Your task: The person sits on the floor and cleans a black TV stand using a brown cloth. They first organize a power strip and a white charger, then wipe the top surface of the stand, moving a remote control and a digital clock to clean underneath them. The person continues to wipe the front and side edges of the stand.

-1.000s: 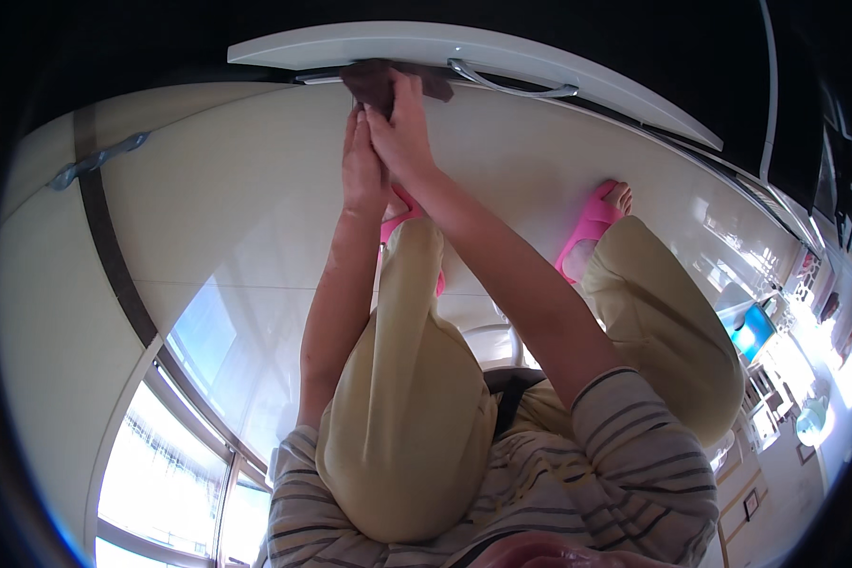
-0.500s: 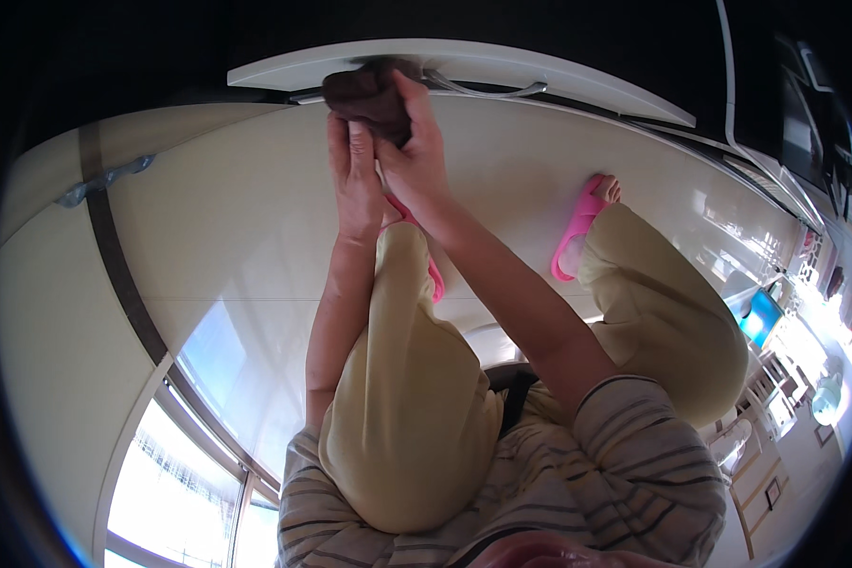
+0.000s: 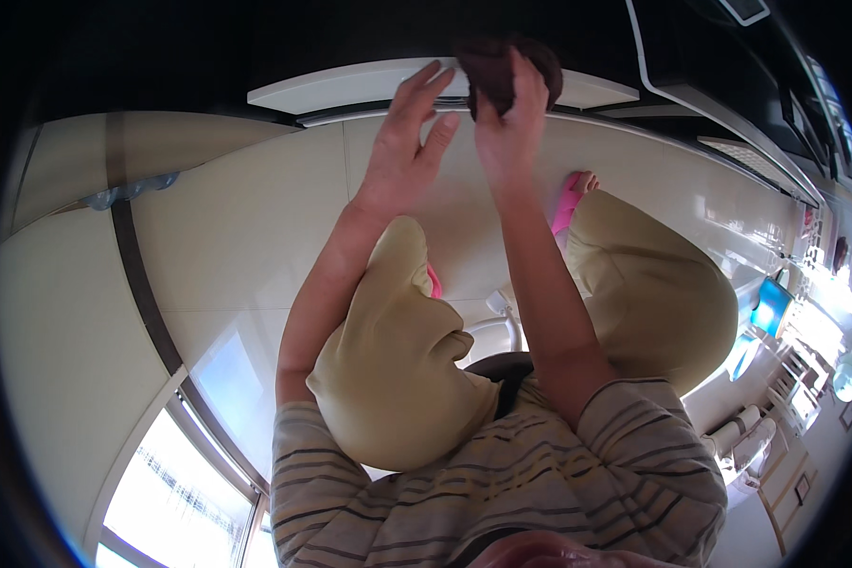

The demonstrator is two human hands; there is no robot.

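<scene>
A dark brown cloth [image 3: 488, 71] is bunched up in my right hand [image 3: 513, 137], against the white panel of a low drawer or cabinet front [image 3: 341, 88]. Its folds and my fingers cover the middle of the panel, where the handle cannot be made out. To the left, my left hand [image 3: 399, 156] is free of the cloth, its fingers apart and reaching up to the panel's edge. Both arms stretch forward past my bent knees.
Pale glossy floor [image 3: 246, 208] lies between me and the dark cabinets. A pink slipper [image 3: 566, 206] shows on my right foot. A dark strip [image 3: 140, 284] runs down the left, near a bright window [image 3: 175, 492]. A blue object [image 3: 772, 305] stands far right.
My left hand has come off the cloth and opened. The right hand has carried the cloth rightward along the white panel, over where the curved handle showed. The view has shifted slightly.
</scene>
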